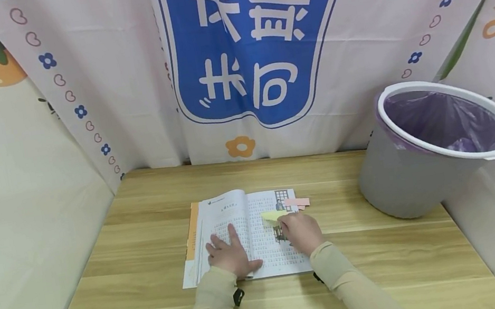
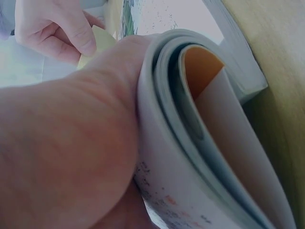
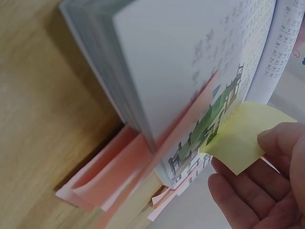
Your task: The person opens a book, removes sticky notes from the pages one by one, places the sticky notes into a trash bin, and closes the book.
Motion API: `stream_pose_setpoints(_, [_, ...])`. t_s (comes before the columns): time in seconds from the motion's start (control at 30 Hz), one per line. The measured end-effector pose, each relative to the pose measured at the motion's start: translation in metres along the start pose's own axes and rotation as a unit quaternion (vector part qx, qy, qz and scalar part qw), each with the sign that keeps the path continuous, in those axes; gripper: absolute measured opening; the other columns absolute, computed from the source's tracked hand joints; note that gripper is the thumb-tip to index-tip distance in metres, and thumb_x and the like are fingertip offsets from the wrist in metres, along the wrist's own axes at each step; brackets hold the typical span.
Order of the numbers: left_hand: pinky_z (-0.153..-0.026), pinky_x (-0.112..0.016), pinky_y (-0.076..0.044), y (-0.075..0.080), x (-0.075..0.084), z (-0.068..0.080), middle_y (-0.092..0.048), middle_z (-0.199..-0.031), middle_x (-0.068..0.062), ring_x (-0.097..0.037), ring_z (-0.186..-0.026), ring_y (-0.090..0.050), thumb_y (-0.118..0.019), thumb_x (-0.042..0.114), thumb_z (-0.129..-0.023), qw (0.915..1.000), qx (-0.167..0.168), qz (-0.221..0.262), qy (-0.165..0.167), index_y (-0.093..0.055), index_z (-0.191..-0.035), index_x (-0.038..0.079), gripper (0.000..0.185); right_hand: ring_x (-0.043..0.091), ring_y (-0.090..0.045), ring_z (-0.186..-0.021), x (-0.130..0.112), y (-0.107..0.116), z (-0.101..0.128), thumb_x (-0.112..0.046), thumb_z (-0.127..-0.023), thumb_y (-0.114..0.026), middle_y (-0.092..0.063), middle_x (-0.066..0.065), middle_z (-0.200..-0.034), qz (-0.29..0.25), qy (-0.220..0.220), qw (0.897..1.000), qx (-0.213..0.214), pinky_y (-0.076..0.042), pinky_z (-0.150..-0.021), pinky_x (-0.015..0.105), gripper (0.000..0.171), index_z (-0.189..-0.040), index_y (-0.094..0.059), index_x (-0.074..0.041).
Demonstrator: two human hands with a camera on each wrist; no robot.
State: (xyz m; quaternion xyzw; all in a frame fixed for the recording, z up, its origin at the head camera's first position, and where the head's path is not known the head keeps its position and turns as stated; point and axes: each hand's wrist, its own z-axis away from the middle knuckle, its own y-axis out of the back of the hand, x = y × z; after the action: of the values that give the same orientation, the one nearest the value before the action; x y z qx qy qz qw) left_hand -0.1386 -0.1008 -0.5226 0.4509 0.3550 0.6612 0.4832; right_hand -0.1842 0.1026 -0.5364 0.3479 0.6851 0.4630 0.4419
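An open book (image 1: 244,229) with printed text and an illustration lies on the wooden table (image 1: 153,291). My left hand (image 1: 230,256) lies flat on its left page, fingers spread, holding the curled pages (image 2: 190,143) down. My right hand (image 1: 301,232) is over the right page and pinches a yellow sticky note (image 1: 272,216) between thumb and fingers; the yellow sticky note (image 3: 243,136) touches the page by the green drawing. Pink sticky notes (image 1: 298,202) stick out past the book's right edge, and pink sticky notes (image 3: 119,176) show between and under the pages.
A grey waste bin (image 1: 424,149) with a purple liner stands at the table's right rear. Printed cloth backdrops (image 1: 259,40) close off the back and both sides. Bare wood lies in front of and left of the book.
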Motion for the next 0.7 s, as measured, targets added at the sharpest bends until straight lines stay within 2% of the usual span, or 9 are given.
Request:
stream_pose_setpoints(0.33, [-0.104,-0.067,-0.033,0.001,0.001,0.001,-0.008,-0.147,-0.05,-0.067,-0.134,-0.016,-0.075,0.067,-0.074,1.0,0.0,0.003,-0.003,-0.006,-0.158,0.002,0.127,0.003,-0.045,-0.048,0.004,0.003,-0.001,-0.007,-0.092,-0.067,-0.075,0.005,-0.089,-0.032,-0.015,0.999,0.027,-0.041,-0.046,0.02,0.018,-0.106,-0.077,-0.008])
stream_pose_setpoints(0.5, [-0.105,-0.068,-0.031,0.001,0.001,0.0,-0.008,-0.147,-0.05,-0.068,-0.134,-0.014,-0.077,0.065,-0.073,0.9999,0.002,0.015,-0.004,-0.006,-0.158,0.001,0.127,0.003,-0.044,-0.049,0.007,0.007,-0.001,-0.008,-0.093,-0.066,-0.074,0.005,-0.083,-0.036,-0.013,0.998,0.05,-0.04,-0.047,0.021,0.017,-0.105,-0.077,-0.007])
stream_pose_setpoints(0.7, [-0.105,-0.068,-0.031,-0.001,-0.001,-0.001,-0.007,-0.148,-0.05,-0.067,-0.134,-0.014,-0.076,0.065,-0.073,0.9999,0.0,0.014,-0.001,-0.005,-0.158,0.002,0.128,0.004,-0.043,-0.045,0.013,0.012,-0.002,-0.01,-0.095,-0.064,-0.07,0.003,-0.074,-0.056,-0.032,0.996,0.055,-0.039,-0.044,0.022,0.017,-0.107,-0.076,-0.006])
